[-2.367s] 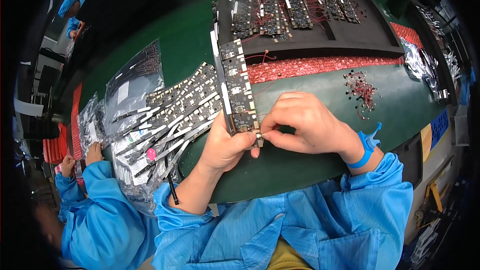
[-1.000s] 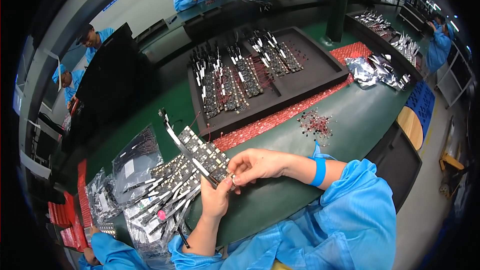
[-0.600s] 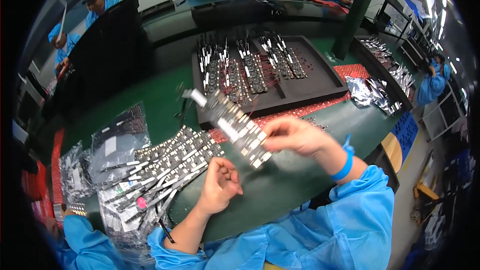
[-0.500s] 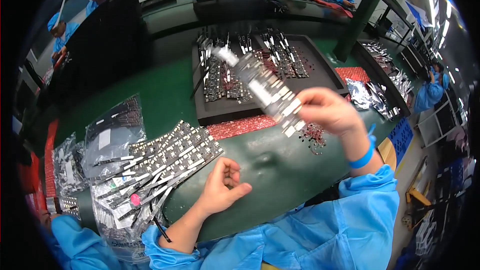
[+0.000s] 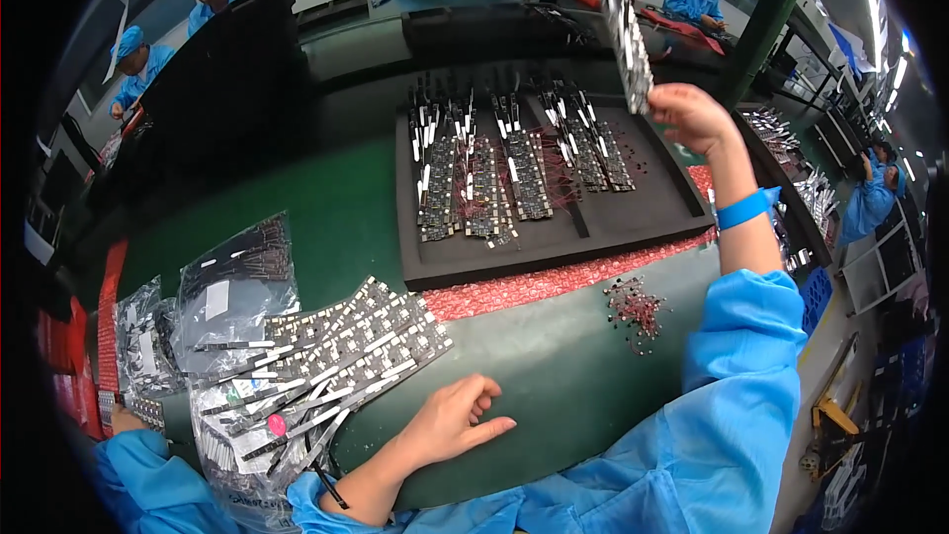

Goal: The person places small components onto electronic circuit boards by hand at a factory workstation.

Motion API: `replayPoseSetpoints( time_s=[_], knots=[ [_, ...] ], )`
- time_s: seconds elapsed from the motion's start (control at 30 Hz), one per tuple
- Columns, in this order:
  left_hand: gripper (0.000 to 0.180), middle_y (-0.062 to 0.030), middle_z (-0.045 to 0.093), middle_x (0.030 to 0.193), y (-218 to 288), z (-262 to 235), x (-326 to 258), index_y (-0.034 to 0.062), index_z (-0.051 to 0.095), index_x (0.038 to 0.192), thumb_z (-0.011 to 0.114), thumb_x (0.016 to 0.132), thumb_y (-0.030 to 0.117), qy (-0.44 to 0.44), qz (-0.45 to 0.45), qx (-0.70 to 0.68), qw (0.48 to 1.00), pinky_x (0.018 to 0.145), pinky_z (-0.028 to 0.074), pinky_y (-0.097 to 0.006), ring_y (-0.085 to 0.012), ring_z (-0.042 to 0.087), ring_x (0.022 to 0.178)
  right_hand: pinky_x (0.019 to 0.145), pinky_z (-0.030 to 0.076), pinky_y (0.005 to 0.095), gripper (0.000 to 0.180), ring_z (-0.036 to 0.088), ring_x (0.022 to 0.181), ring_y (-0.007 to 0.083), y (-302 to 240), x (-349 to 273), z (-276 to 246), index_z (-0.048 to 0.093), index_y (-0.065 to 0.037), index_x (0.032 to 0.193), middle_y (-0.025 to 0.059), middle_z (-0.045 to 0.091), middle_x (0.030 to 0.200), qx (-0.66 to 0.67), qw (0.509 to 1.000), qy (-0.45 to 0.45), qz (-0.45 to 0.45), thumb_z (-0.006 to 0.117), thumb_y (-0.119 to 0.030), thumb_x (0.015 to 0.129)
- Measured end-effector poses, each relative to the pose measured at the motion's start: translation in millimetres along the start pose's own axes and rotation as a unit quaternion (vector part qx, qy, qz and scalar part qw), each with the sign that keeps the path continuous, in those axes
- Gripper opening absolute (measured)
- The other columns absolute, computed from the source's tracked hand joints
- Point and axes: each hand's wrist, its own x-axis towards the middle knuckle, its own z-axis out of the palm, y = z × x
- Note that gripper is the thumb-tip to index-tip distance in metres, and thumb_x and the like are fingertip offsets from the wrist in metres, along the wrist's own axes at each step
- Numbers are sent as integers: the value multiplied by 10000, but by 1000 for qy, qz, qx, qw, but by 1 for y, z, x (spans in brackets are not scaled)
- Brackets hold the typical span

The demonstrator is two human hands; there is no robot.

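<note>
High by the black tray (image 5: 554, 267), the circuit board (image 5: 630, 44) has been raised further, its lower end pinched in the right hand (image 5: 695, 119); the left hand (image 5: 455, 422), loosely curled and empty, is left free.

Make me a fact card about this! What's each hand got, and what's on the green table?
Right hand: raised, holding a circuit board by its lower end
Left hand: empty, fingers loosely curled
Black tray: holds rows of boards with thin red wires
Tray's near edge: red bubble wrap along it
Left side: overlapping boards near clear plastic bags
Small pile: tiny dark parts with red wires
</note>
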Motion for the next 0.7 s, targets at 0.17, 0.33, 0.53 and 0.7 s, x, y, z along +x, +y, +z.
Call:
replayPoseSetpoints(
  time_s=[0.17, 0.33, 0.53, 0.7],
  knots=[
    [309, -75, 464, 673, 3, -2, 3, 18, 433, 789, 585, 622, 229, -14, -14, 9, 1000, 486, 411, -230, -149, 472, 567, 406, 225, 209, 132, 332, 492, 56, 71, 17, 6, 528, -117, 666, -48, 458, 598, -55, 982, 99, 153, 561, -237, 624],
    [279, -75, 470, 682, 1, -2, 3, 20, 441, 771, 578, 629, 217, -7, -7, 14, 1000, 485, 415, -231, -151, 486, 587, 381, 218, 198, 159, 344, 501, 64, 82, 15, 10, 522, -91, 648, -30, 467, 618, -116, 974, 76, 178, 572, -236, 605],
    [266, -78, 473, 687, 0, 0, 3, 21, 444, 761, 578, 628, 209, -8, 11, 19, 1000, 485, 416, -233, -157, 491, 591, 376, 255, 205, 171, 360, 486, 78, 94, 15, 14, 538, -47, 642, 4, 490, 608, -155, 970, 86, 169, 576, -205, 591],
    [259, -79, 475, 688, 0, -2, 4, 20, 445, 756, 578, 628, 202, -5, 9, 18, 1000, 486, 417, -234, -160, 494, 595, 421, 331, 216, 150, 422, 485, 92, 94, 16, 20, 538, -12, 607, 32, 507, 576, -189, 969, 89, 130, 574, -155, 581]
  ],
)
